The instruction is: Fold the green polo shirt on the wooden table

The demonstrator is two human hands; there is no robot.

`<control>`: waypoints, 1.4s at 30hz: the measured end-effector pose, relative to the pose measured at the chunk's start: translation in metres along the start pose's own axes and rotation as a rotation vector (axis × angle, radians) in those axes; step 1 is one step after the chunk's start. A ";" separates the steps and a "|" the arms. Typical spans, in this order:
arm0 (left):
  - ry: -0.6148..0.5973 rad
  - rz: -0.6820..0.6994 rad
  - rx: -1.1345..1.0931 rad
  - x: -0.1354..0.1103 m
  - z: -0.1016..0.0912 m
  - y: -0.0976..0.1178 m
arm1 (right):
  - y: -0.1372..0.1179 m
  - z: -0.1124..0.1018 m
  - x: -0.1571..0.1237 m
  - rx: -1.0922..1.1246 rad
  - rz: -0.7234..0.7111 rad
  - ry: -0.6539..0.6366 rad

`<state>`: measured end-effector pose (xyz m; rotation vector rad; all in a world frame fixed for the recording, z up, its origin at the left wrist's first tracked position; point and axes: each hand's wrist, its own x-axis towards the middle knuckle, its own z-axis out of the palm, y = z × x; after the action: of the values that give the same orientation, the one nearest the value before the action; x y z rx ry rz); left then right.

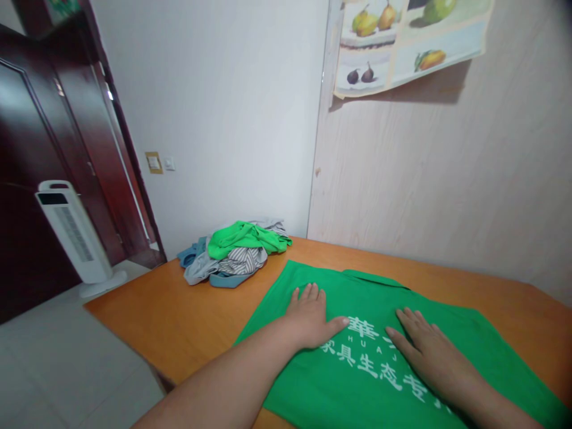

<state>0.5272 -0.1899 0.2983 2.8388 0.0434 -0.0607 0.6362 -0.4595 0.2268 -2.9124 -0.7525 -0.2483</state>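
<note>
A green shirt with white printed characters lies spread flat on the wooden table, collar toward the wall. My left hand rests palm down on the shirt's left part, fingers stretched out flat. My right hand lies flat on the print further right, fingers extended too. Neither hand holds anything.
A heap of clothes, green, striped and blue, sits at the table's far left corner. A white tower fan stands on the tiled floor by a dark wooden door. A fruit poster hangs on the wall behind the table.
</note>
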 end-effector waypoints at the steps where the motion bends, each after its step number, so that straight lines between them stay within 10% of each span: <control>1: 0.009 -0.020 0.015 0.002 0.000 -0.003 | 0.001 0.001 0.000 -0.002 -0.005 0.002; 12: 0.080 -0.215 0.112 0.019 0.004 -0.030 | -0.003 -0.004 0.001 -0.003 -0.017 -0.016; 25: 0.192 -0.136 0.256 0.041 -0.009 -0.033 | -0.008 -0.003 0.002 -0.010 -0.004 0.000; 42: 0.008 -0.046 0.174 0.054 -0.024 -0.068 | -0.010 -0.011 -0.001 -0.022 -0.025 -0.015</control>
<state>0.5798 -0.1170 0.2987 3.0120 0.1103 -0.0653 0.6290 -0.4531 0.2378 -2.9302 -0.7933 -0.2385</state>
